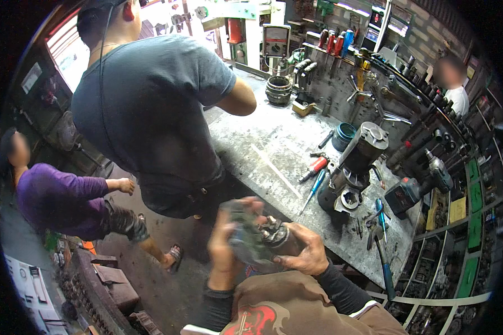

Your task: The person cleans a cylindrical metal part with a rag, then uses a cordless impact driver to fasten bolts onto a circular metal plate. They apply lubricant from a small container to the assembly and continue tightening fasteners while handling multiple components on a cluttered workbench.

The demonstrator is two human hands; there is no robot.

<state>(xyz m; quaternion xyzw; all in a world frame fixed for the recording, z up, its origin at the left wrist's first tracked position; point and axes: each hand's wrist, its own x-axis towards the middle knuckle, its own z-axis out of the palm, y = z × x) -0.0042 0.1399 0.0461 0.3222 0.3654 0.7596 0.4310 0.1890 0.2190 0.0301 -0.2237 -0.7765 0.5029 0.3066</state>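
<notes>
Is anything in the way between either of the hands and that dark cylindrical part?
Nothing visible on the right: the right hand grips the dark cylindrical part directly. On the left, a blurred dark item in the left hand sits between that hand and the part; I can't tell what it is.

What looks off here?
The blue-handled tool at the near right corner of the bench: it pokes past the edge, so it could fall. The dark part in the left hand is too blurred to judge.
</notes>
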